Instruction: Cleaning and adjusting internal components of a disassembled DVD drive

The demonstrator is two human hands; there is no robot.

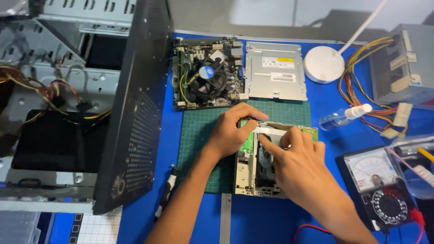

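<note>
An opened optical drive (251, 177) lies on a green cutting mat (199, 135), its metal frame and inner mechanism exposed. A green circuit board (247, 143) sits at its far end. My left hand (233, 130) rests on the drive's far left corner, fingers curled over the board's edge. My right hand (294, 156) covers the drive's middle and right, fingertips pinching a flat white ribbon strip (270, 130) near the board. What lies under the right palm is hidden.
An open computer case (81, 104) with loose wires fills the left. Behind the mat lie a motherboard with a fan (207, 74) and a drive's metal cover (275, 71). A white lamp base (323, 64), power supply (402, 63), spray bottle (346, 115), multimeter (379, 185) and screwdriver (166, 192) surround the work.
</note>
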